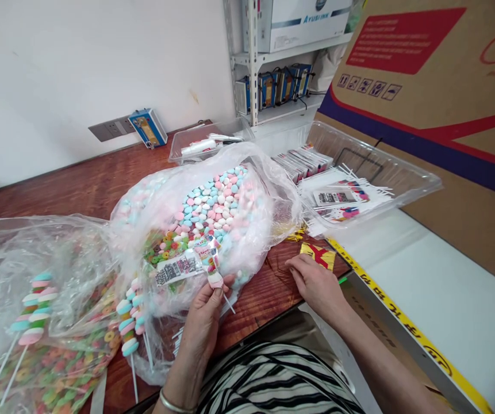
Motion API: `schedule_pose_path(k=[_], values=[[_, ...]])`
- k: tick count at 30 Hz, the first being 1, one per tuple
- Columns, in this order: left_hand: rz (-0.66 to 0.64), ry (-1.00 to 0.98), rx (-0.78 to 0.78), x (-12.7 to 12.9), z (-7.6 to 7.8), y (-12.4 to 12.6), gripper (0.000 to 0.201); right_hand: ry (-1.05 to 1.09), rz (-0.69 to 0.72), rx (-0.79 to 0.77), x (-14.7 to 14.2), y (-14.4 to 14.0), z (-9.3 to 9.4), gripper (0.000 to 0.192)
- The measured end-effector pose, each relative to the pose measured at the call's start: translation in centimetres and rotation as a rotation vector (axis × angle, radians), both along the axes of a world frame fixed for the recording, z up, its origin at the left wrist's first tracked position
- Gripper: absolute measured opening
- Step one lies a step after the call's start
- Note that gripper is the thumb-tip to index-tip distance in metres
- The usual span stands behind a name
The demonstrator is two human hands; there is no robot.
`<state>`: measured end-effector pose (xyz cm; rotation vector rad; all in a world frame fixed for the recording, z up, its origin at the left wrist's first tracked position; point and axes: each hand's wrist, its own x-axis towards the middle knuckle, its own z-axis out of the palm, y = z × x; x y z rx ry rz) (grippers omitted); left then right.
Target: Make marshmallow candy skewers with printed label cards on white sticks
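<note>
The left hand (202,322) pinches a wrapped candy stick (206,261) between thumb and fingers (218,292), closed on the lower part of the wrapper where the white stick comes out; the label end leans against the big bag (213,213) of pink, blue and white candies. The right hand (314,284) lies flat on the bench (96,184), fingers loosely spread and holding nothing that I can see, fingertips touching thin gold ties (292,236) just beside a yellow packet (318,255).

Judging from this, the pinch is low and narrow, so the top-heavy candy could swing or slip out of the wrapper if the grip loosens. The big bag is open and slumped toward the person; a nudge from the left wrist might spill loose candies over the bench edge. The ties are fine and scattered, easy to drag off or pick up 2 at once. Finished sticks (129,328) lie half under plastic near the left forearm and could be swept off. A clear tray (419,184) of printed wrappers overhangs the white ledge and could tip if bumped.
</note>
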<state>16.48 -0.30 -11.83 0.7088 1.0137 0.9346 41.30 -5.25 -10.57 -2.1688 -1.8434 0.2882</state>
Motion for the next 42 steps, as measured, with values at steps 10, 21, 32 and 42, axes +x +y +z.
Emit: schedule_pose_path(k=[10, 21, 32, 42], values=[[-0.005, -0.008, 0.0, -0.1, -0.3, 0.0, 0.017, -0.165, -0.038, -0.089, -1.1, 1.2, -0.3, 0.017], [0.026, 0.015, -0.046, 0.2, 0.2, 0.0, 0.025, -0.041, -0.027, -0.046, -0.2, 0.4, 0.6, 0.018], [-0.142, 0.283, 0.177, 0.6, 1.9, -0.2, 0.023, 0.513, 0.268, 0.096, -2.5, -1.9, 5.7, 0.019], [-0.131, 0.919, 0.76, 2.4, 5.7, -1.0, 0.02, 0.977, 0.056, 0.16, -11.2, 0.8, 2.4, 0.018]])
